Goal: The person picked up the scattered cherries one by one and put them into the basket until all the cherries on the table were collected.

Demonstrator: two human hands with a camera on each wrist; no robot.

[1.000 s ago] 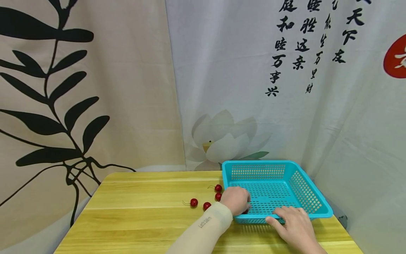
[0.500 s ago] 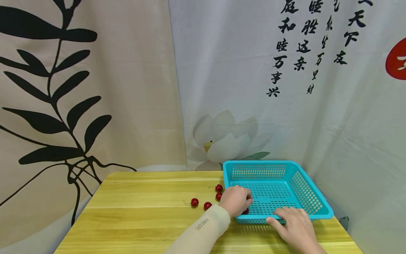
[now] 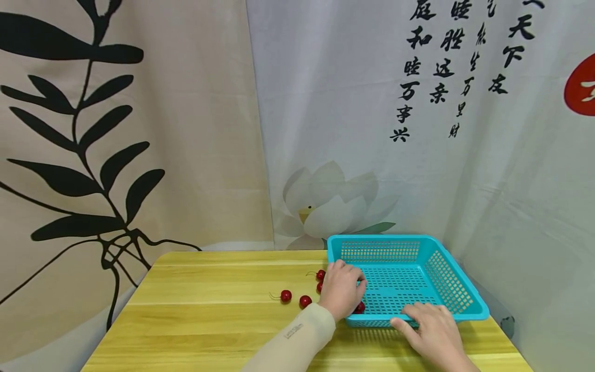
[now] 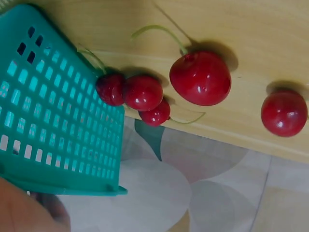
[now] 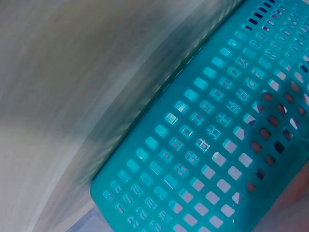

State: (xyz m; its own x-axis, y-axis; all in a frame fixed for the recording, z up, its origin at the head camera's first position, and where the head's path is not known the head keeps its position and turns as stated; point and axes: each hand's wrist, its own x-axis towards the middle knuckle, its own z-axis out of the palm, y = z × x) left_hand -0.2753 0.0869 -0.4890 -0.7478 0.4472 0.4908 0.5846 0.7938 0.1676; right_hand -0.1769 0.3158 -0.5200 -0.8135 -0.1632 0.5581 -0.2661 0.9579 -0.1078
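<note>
The blue plastic basket (image 3: pixel 469 284) stands at the right of the table, its side full of holes in the right wrist view. My right hand (image 3: pixel 432 330) grips its front rim, thumb outside and fingers over the edge. Above the basket's left rim is my left hand (image 3: pixel 343 289), fingers loosely bent, with nothing visible in them; its fingertips are partly hidden. Inside the front left corner lies a dark red cherry (image 3: pixel 359 307). Several cherries lie outside on the left, among them one with a stem (image 3: pixel 285 296) and another (image 3: pixel 304 301). The left wrist view shows cherries (image 4: pixel 143 92) close beside the basket wall (image 4: pixel 63 121).
The wooden table (image 3: pixel 200 310) spreads to the left of the cherries. Behind it hangs a printed cloth (image 3: pixel 200 129) with a plant, a lotus and black writing. The basket's right end sits close to the table's right edge.
My left hand has drawn back from inside the basket toward its left rim, and the cherry in the corner is now more exposed. The right hand and basket stay put.
</note>
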